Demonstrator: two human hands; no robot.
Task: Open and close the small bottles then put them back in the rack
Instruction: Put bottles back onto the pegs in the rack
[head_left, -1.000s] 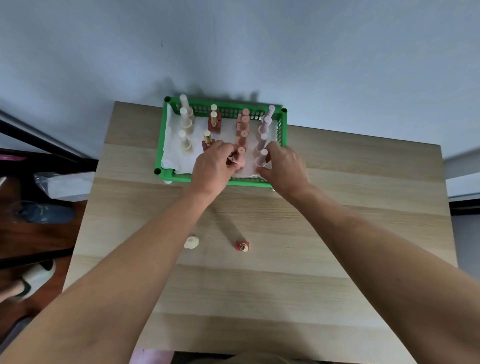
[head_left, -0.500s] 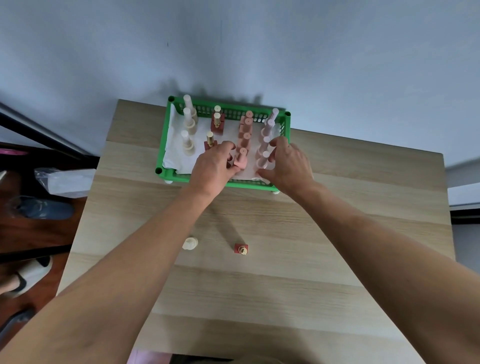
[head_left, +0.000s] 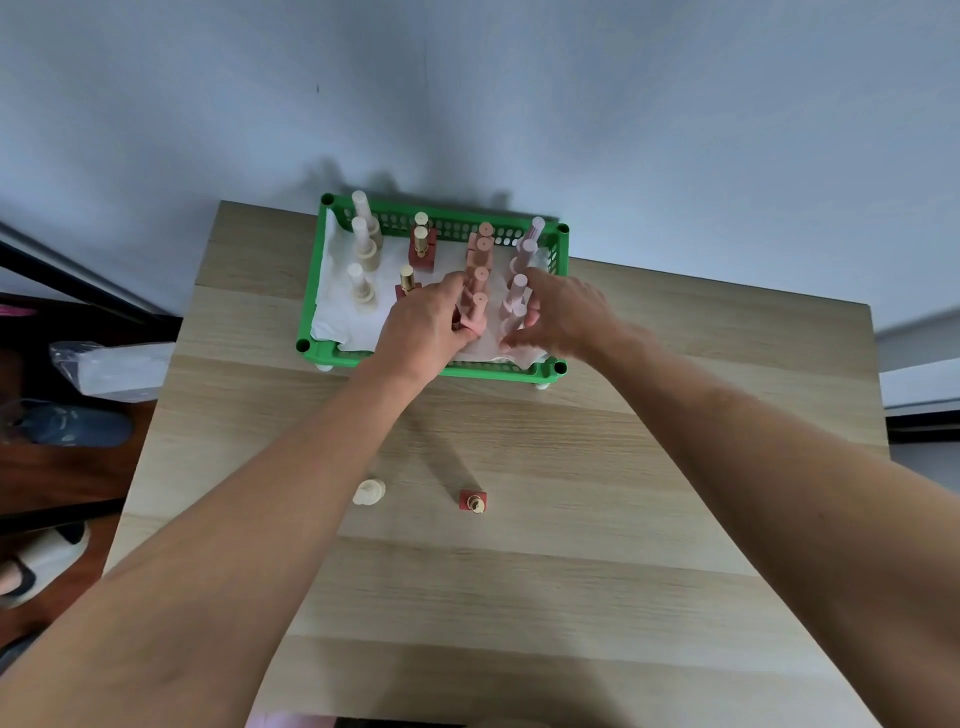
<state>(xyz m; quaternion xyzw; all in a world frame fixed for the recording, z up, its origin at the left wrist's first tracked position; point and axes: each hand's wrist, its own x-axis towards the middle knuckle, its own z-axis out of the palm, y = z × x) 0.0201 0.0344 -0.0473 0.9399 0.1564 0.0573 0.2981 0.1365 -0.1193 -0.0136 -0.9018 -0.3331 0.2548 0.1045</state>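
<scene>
A green basket rack (head_left: 332, 356) lined with white paper stands at the table's far edge and holds several small bottles in cream, red, pink and lilac columns. My left hand (head_left: 423, 330) pinches the base of the front pink bottle (head_left: 478, 306), which stands upright inside the rack. My right hand (head_left: 569, 312) curls around the front lilac bottle (head_left: 515, 317) in the rightmost column, also inside the rack. On the table nearer to me, a cream bottle (head_left: 369, 492) and a red bottle with a gold cap (head_left: 472, 501) stand apart from the rack.
The wooden table (head_left: 571, 571) sits against a pale wall. To its left, at floor level, are a clear plastic bag (head_left: 111, 366), a blue slipper (head_left: 67, 426) and a white slipper (head_left: 36, 564). Both forearms cross the table's middle.
Both hands stay in the front of the rack. My right hand has moved slightly deeper and closed around the front lilac bottle. My left hand keeps its hold on the pink bottle.
</scene>
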